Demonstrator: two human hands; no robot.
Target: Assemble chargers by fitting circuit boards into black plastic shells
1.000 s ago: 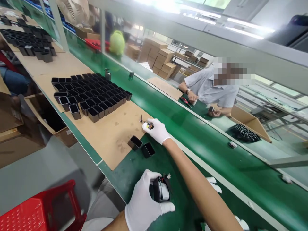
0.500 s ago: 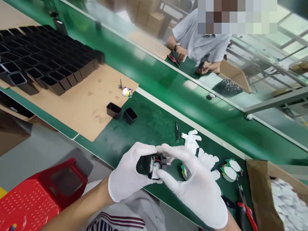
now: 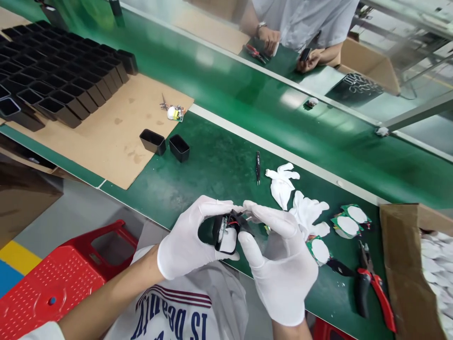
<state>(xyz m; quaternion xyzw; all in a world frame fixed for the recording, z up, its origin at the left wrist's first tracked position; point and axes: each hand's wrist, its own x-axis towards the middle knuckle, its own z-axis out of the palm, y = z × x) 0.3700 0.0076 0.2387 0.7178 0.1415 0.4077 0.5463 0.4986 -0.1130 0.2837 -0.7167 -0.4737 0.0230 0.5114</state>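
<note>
My left hand (image 3: 187, 238), in a white glove, is closed around a small black plastic housing (image 3: 217, 232) with its open end facing up. Inside the housing sit a white pad (image 3: 228, 240) and a circuit board edge, with red and black wires coming out. My gloved right hand (image 3: 283, 252) pinches a black plug cover (image 3: 244, 223) with metal prongs, tilted beside the housing's mouth. The wires run between housing and cover. Two empty black housings, one at the left (image 3: 153, 141) and one at the right (image 3: 179, 148), stand farther off on the green bench.
Rows of black housings (image 3: 71, 80) stand on cardboard at left. Tweezers (image 3: 258, 167), spare white gloves (image 3: 281, 184), circuit boards (image 3: 348, 224) and red-handled pliers (image 3: 371, 283) lie on the bench. A carton (image 3: 406, 274) stands at right, a red stool (image 3: 71, 274) below. A co-worker's hands (image 3: 307, 60) work opposite.
The plug cover has tilted in my right hand, its prongs now pointing up and right. My right thumb has drawn back from the white pad. The camera view has shifted downward.
</note>
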